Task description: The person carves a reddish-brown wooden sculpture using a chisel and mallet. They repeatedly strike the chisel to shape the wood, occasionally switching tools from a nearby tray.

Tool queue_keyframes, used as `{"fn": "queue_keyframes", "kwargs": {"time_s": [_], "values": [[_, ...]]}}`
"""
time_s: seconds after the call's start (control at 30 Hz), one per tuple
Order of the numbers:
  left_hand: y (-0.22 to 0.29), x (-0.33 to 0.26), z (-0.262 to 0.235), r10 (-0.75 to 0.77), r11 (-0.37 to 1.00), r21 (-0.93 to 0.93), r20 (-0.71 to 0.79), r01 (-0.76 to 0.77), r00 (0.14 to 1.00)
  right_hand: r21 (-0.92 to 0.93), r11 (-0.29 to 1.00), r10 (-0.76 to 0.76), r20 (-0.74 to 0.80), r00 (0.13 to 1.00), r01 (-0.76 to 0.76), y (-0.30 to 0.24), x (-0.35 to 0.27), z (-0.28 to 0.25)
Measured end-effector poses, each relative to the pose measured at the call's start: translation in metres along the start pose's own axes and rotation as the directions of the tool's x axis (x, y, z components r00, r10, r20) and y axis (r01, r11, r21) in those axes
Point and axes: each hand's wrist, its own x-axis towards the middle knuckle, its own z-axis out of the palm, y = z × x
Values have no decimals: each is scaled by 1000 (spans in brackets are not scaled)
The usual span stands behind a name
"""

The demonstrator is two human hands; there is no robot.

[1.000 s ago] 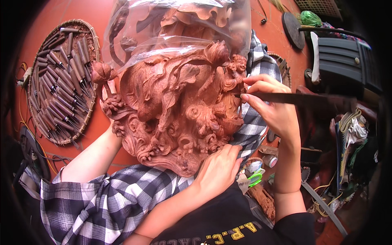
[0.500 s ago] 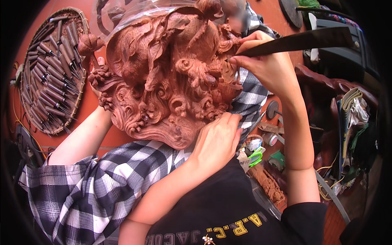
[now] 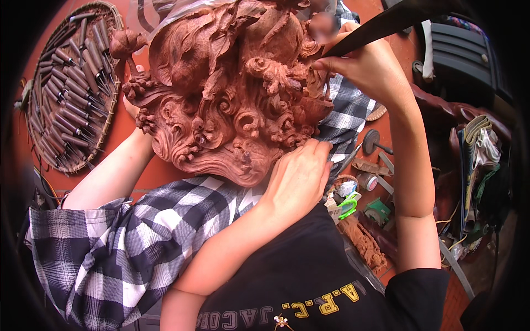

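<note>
Red-brown flooring (image 3: 165, 176) is serving as the work surface, and the large reddish wood carving (image 3: 226, 94) is being supported above it on a checked cloth (image 3: 165, 231) laid across the lap. The carving, dense with scrolls and curled leaves, is occupying the upper middle of the view, with its lower edge resting against the cloth.

The left hand (image 3: 298, 176) is being pressed flat, fingers together, against the lower right rim of the carving, so that the piece is being steadied. The right hand (image 3: 370, 66) is being closed around a long dark chisel (image 3: 386, 25), pinched low on the shaft near the cutting end, and the tip is being applied to the upper right edge of the carving. A second arm, in a checked sleeve, is passing beneath the carving from the left; its hand is hidden.

For a clean cut, the steadying pressure should be kept directly opposite the tool, and the grip should be kept close to the tip so that only light, controlled strokes are being taken. The fragile curls are judged liable to chip under leverage.

A round woven tray (image 3: 110, 66) of spare carving tools (image 3: 72, 94) is lying on the floor at the left.
</note>
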Motion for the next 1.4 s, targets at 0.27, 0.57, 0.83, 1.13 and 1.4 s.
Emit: {"fn": "queue_keyframes", "kwargs": {"time_s": [0.27,0.57,0.83,1.13,1.4], "values": [[0,1,0,-16,1000,-5,20,16,1000,99,989,105,46,993,-109,5,8,-2],[9,7,-14,-9,1000,-15,151,12,988,618,771,281,-113,953,-154,11,-60,-6],[26,24,-26,-202,978,7,309,210,929,956,209,523,70,849,-208,46,-119,9],[40,42,-27,-316,947,183,383,264,868,928,240,733,19,680,-284,93,-150,10],[46,51,-16,-349,923,300,380,243,857,843,244,897,-8,442,-480,165,-194,53]]}}
